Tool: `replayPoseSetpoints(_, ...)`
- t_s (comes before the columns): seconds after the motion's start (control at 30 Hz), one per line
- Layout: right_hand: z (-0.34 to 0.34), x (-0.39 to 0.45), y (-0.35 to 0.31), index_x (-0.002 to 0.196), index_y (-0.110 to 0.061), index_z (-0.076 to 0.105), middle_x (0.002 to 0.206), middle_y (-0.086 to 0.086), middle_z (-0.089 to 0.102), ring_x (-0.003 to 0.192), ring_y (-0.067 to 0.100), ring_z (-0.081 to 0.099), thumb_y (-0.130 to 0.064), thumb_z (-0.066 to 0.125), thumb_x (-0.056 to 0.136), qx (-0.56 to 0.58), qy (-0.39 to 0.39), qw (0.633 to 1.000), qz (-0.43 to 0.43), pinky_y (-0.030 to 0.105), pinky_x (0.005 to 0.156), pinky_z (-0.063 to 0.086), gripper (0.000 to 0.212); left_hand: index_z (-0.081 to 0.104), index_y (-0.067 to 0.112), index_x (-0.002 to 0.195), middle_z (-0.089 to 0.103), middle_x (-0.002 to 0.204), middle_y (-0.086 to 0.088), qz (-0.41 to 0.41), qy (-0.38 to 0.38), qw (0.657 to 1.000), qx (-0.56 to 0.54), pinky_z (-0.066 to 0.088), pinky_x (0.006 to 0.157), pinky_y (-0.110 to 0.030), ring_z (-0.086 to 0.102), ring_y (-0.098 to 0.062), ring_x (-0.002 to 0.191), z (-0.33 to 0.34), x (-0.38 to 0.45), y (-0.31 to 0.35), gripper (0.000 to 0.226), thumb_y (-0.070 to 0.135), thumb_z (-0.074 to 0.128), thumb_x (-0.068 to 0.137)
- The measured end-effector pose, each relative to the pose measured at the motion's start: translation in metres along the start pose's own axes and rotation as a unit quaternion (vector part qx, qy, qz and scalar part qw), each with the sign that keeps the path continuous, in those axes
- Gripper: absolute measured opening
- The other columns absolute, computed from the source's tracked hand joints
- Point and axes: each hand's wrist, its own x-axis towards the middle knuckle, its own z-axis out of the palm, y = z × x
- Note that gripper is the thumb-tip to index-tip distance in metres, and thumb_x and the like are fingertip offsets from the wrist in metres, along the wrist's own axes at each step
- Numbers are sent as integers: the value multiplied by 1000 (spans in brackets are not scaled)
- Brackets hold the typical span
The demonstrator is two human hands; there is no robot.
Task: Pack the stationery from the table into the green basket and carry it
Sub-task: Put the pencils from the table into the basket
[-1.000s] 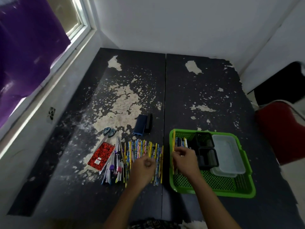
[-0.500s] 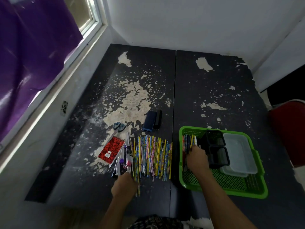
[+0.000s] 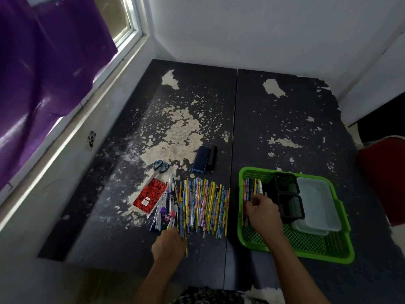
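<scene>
The green basket (image 3: 306,240) sits at the table's near right, with two black pen holders (image 3: 287,185) and a clear plastic box (image 3: 315,205) inside. My right hand (image 3: 263,213) is in the basket's left part, fingers curled on a bundle of pencils (image 3: 252,187) lying there. A row of colourful pencils (image 3: 203,207) lies on the table to the left of the basket. My left hand (image 3: 168,244) grips the near ends of the leftmost pencils. Pens (image 3: 168,207), a red notebook (image 3: 151,197), scissors (image 3: 161,166), a blue box (image 3: 200,159) and a black stapler (image 3: 212,157) lie nearby.
The black table (image 3: 274,119) with peeling paint fills a corner between white walls. A window with a purple curtain (image 3: 43,73) runs along the left. A red chair (image 3: 385,176) stands to the right of the table.
My left hand moved from the middle of the pencil row to its near left end. My right hand lowered its pencils into the basket's left part.
</scene>
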Motion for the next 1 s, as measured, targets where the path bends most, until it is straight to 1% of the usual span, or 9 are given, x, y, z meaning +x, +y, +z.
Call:
replayPoseSetpoints(0.23, -4, -5, -7, 107, -20, 67, 90, -5, 65, 74, 18, 64, -29, 61, 96, 19, -15, 999, -21, 35, 69, 54, 15, 61, 22, 86, 62, 76, 8, 3, 37, 998, -44, 52, 68, -30, 62, -13, 70, -20, -6, 6, 18, 39, 60, 93)
replayPoseSetpoints(0.37, -2, -3, -21, 107, -16, 71, 93, -6, 69, 80, 14, 65, -26, 65, 95, 78, -19, 995, -64, 36, 76, 57, 17, 66, 23, 83, 67, 75, 10, 97, 63, 971, -208, 48, 63, -23, 63, -3, 68, -50, -6, 40, 14, 33, 70, 92)
replayPoseSetpoints(0.47, 0, -1, -36, 97, -24, 74, 88, -6, 72, 80, 15, 70, -39, 66, 94, 172, -99, 977, -81, 37, 72, 58, 17, 69, 24, 87, 67, 80, 13, 155, 65, 942, -289, 47, 63, -20, 63, 1, 73, -55, -11, 77, 11, 34, 73, 90)
replayPoseSetpoints(0.57, 4, -4, -44, 92, -20, 74, 77, 2, 71, 72, 13, 71, -37, 65, 96, 198, -165, 962, -93, 29, 58, 51, 20, 70, 28, 85, 68, 79, 14, 187, 41, 936, -294, 49, 66, -21, 63, 4, 76, -43, -13, 99, 6, 32, 75, 87)
replayPoseSetpoints(0.63, 9, -3, -42, 90, -16, 74, 72, 1, 70, 67, 11, 69, -24, 67, 95, 194, -146, 966, -90, 27, 61, 52, 11, 72, 27, 85, 69, 81, 14, 197, 27, 934, -295, 51, 69, -21, 64, 5, 79, -38, -10, 103, 5, 31, 76, 86)
replayPoseSetpoints(0.7, 11, -2, -38, 94, -13, 74, 77, 3, 72, 70, 17, 71, -13, 67, 94, 215, -140, 965, -57, 31, 65, 57, 7, 74, 25, 89, 70, 84, 14, 202, 25, 934, -293, 52, 71, -20, 64, 5, 81, -37, -5, 101, 8, 33, 77, 87)
replayPoseSetpoints(0.83, 6, 1, -28, 98, -10, 74, 80, 7, 74, 62, 14, 69, -15, 70, 93, 279, -151, 948, -1, 26, 47, 49, 7, 77, 20, 96, 72, 86, 12, 216, 18, 930, -298, 48, 68, -11, 65, 7, 80, -32, -1, 99, 16, 32, 79, 86)
replayPoseSetpoints(0.93, 6, 3, -26, 97, -12, 73, 83, 7, 75, 60, 6, 67, -15, 75, 89, 287, -164, 944, 1, 22, 51, 50, 9, 78, 22, 92, 72, 81, 17, 233, 6, 926, -296, 50, 67, -11, 66, 7, 79, -30, -2, 104, 13, 33, 80, 85)
replayPoseSetpoints(1.0, 6, 7, -23, 93, -8, 73, 80, 10, 74, 62, 10, 66, -10, 76, 88, 287, -135, 948, 9, 27, 58, 54, 6, 77, 23, 91, 71, 76, 18, 225, 1, 923, -313, 54, 67, -14, 67, 5, 75, -31, -5, 107, 14, 36, 75, 89)
